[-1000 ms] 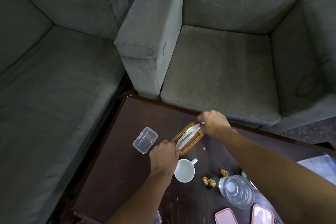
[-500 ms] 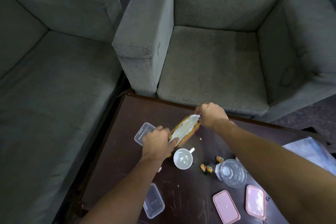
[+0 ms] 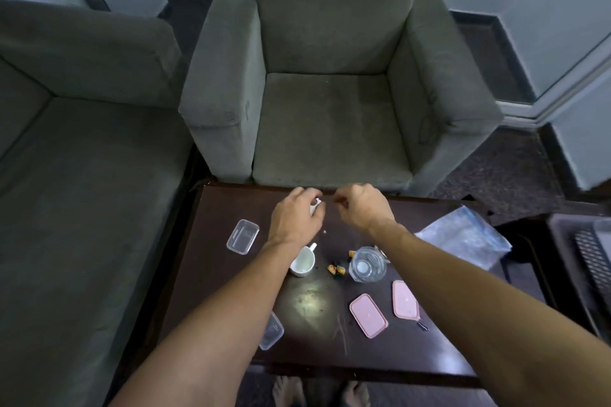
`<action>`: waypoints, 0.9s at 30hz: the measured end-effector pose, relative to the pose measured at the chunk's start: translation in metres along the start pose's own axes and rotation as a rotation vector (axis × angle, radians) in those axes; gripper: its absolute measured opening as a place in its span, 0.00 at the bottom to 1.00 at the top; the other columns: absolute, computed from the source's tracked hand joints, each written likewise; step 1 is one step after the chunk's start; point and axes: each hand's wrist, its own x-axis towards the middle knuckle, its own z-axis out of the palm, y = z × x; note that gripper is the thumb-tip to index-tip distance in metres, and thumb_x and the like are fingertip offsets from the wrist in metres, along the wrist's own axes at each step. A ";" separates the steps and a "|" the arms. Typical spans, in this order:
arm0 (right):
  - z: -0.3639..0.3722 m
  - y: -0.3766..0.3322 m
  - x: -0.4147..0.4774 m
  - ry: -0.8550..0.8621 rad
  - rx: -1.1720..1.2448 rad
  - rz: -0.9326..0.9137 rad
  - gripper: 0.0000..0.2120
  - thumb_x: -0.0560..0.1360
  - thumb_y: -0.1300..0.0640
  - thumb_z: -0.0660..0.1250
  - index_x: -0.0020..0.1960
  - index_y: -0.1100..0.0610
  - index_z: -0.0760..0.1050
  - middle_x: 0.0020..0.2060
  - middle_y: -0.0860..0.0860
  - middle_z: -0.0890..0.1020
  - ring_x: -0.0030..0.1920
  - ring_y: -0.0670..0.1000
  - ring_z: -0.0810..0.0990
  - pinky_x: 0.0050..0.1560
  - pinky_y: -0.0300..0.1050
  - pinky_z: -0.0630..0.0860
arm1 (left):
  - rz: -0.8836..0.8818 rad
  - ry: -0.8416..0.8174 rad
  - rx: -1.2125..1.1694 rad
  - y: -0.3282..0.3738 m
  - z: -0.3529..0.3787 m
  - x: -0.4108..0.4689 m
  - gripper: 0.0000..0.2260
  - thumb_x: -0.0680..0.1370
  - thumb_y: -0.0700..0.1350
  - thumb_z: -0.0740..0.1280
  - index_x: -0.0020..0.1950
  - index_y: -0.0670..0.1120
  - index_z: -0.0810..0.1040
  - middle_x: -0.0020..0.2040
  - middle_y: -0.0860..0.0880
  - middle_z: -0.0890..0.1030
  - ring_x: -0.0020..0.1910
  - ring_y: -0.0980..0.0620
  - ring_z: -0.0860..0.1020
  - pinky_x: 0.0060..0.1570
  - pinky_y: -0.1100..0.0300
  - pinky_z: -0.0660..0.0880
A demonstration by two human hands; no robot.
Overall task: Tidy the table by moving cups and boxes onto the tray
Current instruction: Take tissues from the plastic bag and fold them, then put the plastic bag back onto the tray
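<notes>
Hands: left [image 3: 296, 218] pinches white scrap [image 3: 316, 205]; right [image 3: 360, 208] curled, contents unclear.
Cup [image 3: 302, 263]: likely rigid, breakable; take handle.
Box [image 3: 243, 236]: light; grip sides.

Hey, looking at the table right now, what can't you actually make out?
All in the head view:
- What the left hand holds: its fingers cover all but a white scrap.
- Whether the right hand pinches anything: too small and blurred.
- The near clear box: the left forearm hides part of it.
- The dark tray: cut off by the right edge.
</notes>
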 end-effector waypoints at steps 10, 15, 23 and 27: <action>-0.089 0.035 -0.083 0.180 0.108 0.068 0.09 0.77 0.53 0.68 0.52 0.53 0.86 0.49 0.55 0.88 0.53 0.61 0.84 0.50 0.52 0.80 | 0.075 0.037 -0.097 0.107 -0.025 -0.036 0.10 0.77 0.47 0.70 0.58 0.50 0.83 0.49 0.51 0.83 0.49 0.49 0.82 0.52 0.54 0.77; -0.138 0.042 -0.128 0.250 0.197 0.091 0.08 0.77 0.53 0.69 0.50 0.52 0.86 0.46 0.52 0.88 0.51 0.59 0.85 0.50 0.52 0.81 | 0.088 0.053 -0.107 0.158 -0.051 -0.064 0.10 0.77 0.48 0.69 0.57 0.50 0.82 0.49 0.51 0.82 0.49 0.50 0.82 0.52 0.54 0.77; -0.199 0.035 -0.179 0.320 0.265 0.075 0.09 0.77 0.53 0.68 0.52 0.51 0.86 0.46 0.52 0.88 0.51 0.57 0.85 0.53 0.53 0.82 | 0.137 0.069 -0.085 0.230 -0.087 -0.097 0.10 0.78 0.48 0.68 0.57 0.51 0.82 0.48 0.53 0.83 0.49 0.51 0.81 0.51 0.57 0.75; -0.210 0.037 -0.192 0.326 0.260 0.104 0.09 0.77 0.54 0.68 0.53 0.51 0.86 0.48 0.52 0.88 0.52 0.57 0.85 0.54 0.53 0.82 | 0.139 0.046 -0.078 0.248 -0.089 -0.103 0.10 0.78 0.49 0.67 0.57 0.51 0.82 0.50 0.52 0.84 0.52 0.49 0.81 0.52 0.57 0.74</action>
